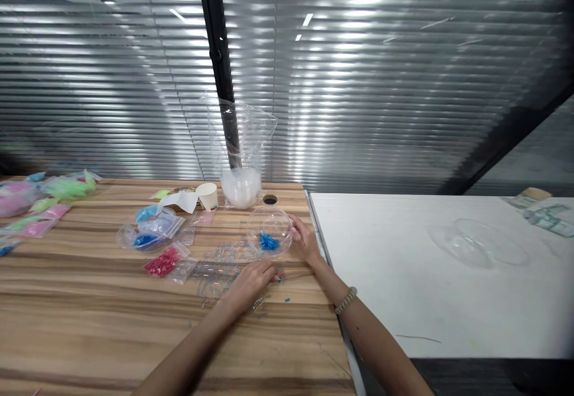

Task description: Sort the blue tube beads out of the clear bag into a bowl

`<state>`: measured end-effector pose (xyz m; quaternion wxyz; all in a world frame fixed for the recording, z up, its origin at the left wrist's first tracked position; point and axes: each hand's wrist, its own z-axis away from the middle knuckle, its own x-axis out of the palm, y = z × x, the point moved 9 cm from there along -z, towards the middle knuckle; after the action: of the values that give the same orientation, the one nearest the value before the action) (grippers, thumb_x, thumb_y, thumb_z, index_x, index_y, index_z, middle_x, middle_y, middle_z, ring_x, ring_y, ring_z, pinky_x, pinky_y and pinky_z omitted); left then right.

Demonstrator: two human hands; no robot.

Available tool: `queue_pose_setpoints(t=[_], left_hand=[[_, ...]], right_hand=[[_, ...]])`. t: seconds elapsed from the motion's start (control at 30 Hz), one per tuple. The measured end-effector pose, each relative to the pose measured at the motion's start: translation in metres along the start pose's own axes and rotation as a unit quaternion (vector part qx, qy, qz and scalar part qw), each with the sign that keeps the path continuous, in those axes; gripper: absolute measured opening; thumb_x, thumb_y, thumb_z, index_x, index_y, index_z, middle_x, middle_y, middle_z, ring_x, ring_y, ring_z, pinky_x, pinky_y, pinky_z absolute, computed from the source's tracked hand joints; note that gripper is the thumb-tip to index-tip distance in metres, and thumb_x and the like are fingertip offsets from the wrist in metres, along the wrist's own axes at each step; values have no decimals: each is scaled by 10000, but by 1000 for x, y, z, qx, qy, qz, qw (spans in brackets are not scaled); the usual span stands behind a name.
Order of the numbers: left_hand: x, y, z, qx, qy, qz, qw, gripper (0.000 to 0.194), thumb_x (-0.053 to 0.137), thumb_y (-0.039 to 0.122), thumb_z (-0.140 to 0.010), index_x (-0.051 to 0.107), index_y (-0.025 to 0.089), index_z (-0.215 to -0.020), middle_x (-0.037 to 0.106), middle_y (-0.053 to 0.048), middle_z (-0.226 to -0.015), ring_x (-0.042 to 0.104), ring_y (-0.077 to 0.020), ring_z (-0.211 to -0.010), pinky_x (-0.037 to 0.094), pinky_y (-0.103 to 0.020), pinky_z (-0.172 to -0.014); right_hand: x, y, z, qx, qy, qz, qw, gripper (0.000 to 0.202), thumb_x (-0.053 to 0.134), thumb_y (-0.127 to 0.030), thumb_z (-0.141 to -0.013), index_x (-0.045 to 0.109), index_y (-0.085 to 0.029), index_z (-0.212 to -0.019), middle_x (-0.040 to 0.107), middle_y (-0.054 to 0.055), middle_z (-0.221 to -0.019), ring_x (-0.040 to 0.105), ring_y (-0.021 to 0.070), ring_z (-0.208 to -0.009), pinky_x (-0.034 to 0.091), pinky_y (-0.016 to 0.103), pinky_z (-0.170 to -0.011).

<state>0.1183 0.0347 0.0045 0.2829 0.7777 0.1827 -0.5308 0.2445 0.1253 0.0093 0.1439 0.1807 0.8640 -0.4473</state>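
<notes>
A clear round plastic bowl [251, 219] stands on the wooden table with a small heap of blue pieces [268, 241] inside it. My right hand [305, 237] grips its right rim between thumb and fingers. In front of the bowl, my left hand [253, 279] is low over the table with its fingers pinched together. Small red and blue bits [280, 276] show at those fingertips; whether they are held is hidden. Left of that hand spreads a loose scatter of thin clear pieces [215, 270]. One small blue piece [287, 299] lies apart, nearer to me.
At left are a bag of red pieces [162, 262], a clear dish [128, 237] with blue packets, and colourful bags [72, 188]. A paper cup [207, 196] and a bag of white material [241, 188] stand behind. A white table [381, 288] adjoins at right, bearing clear plastic lids [493, 243].
</notes>
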Motion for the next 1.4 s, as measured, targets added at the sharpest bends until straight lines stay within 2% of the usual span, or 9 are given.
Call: queue_pose_setpoints(t=[0.23, 0.47, 0.77, 1.03, 1.17, 1.33, 1.4], left_hand=[[-8, 4, 1, 23, 58, -39, 997, 273, 392, 229, -955, 543, 135, -748, 575, -37, -765, 520, -149, -684, 398, -248, -631], [-11, 3, 2, 34, 98, -91, 990, 280, 416, 262, -947, 531, 140, -722, 570, -35, -741, 514, -162, -674, 380, -269, -620], [-19, 7, 3, 46, 130, -74, 988, 307, 418, 275, -950, 514, 142, -690, 568, -29, -727, 510, -147, -661, 370, -253, -600], [-35, 17, 6, 85, 214, -81, 970, 337, 424, 287, -949, 498, 141, -655, 529, -9, -628, 469, -130, -582, 333, -238, -547], [-39, 20, 7, 87, 223, -71, 968, 323, 436, 276, -947, 501, 143, -660, 528, -6, -625, 470, -122, -579, 335, -234, -549], [-39, 21, 7, 89, 221, -72, 968, 298, 448, 250, -943, 491, 147, -667, 524, -2, -631, 470, -118, -581, 347, -234, -563], [-41, 23, 8, 95, 228, -73, 966, 298, 459, 241, -938, 476, 150, -656, 519, 3, -621, 462, -114, -571, 344, -234, -559]], right_hand=[[-2, -3, 0, -6, 4, 4, 1000, 487, 322, -444, -900, 531, -144, -1221, 646, 57, -891, 604, 187, -759, 473, 274, -697], [0, 0, 1, -2, 2, 5, 1000, 483, 322, -443, -901, 529, -161, -1234, 652, 63, -950, 607, 193, -787, 477, 276, -710], [0, 0, 1, -7, 7, 2, 1000, 485, 329, -449, -900, 532, -154, -1226, 660, 62, -934, 613, 188, -759, 481, 279, -690], [-1, 0, 1, -11, 12, 11, 1000, 507, 315, -466, -898, 541, -140, -1214, 658, 68, -885, 610, 186, -729, 484, 272, -658], [-1, 1, 3, -13, 13, 24, 1000, 502, 306, -452, -903, 535, -144, -1226, 657, 64, -869, 611, 191, -740, 488, 282, -672], [-2, 5, 5, -21, 19, 29, 999, 473, 308, -432, -910, 532, -168, -1234, 654, 70, -963, 614, 198, -800, 489, 297, -722], [-3, 7, 5, -15, 24, 26, 999, 469, 307, -429, -912, 535, -171, -1230, 658, 62, -920, 617, 200, -809, 488, 297, -727]])
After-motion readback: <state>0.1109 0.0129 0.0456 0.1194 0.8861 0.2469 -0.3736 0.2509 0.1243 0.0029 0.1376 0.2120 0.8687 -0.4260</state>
